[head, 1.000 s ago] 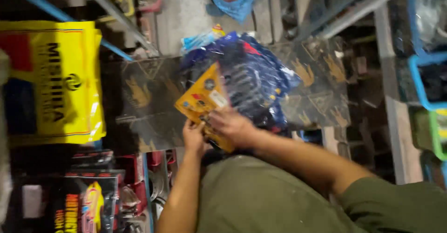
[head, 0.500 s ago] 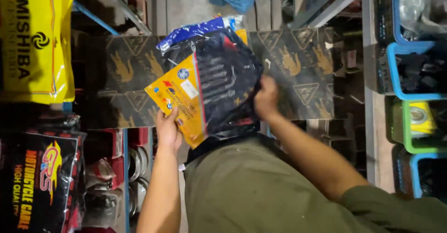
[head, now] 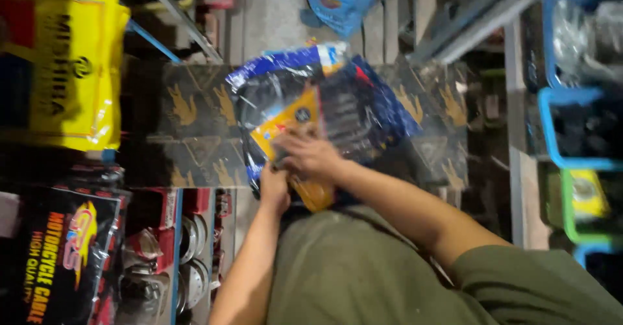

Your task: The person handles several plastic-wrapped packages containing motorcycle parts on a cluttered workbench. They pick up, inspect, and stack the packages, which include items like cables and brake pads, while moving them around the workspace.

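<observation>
Both hands, left [head: 275,187] and right [head: 310,156], clutch glossy plastic packet [head: 324,104] with yellow card [head: 285,127] | patterned black carton [head: 188,130] beneath | blue bins [head: 551,124] alongside

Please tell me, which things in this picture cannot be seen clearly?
- Head view: what the yellow card shows is lost to motion blur.
- Left hand: the right hand covers its fingers.
- The packet: glare on the plastic hides its contents.
- Blue bin: cut off by the right edge, contents dark.

Yellow bag [head: 61,72] crowds the left, blue crates [head: 574,130] the right; open carton top [head: 188,137] between stays passable.
</observation>
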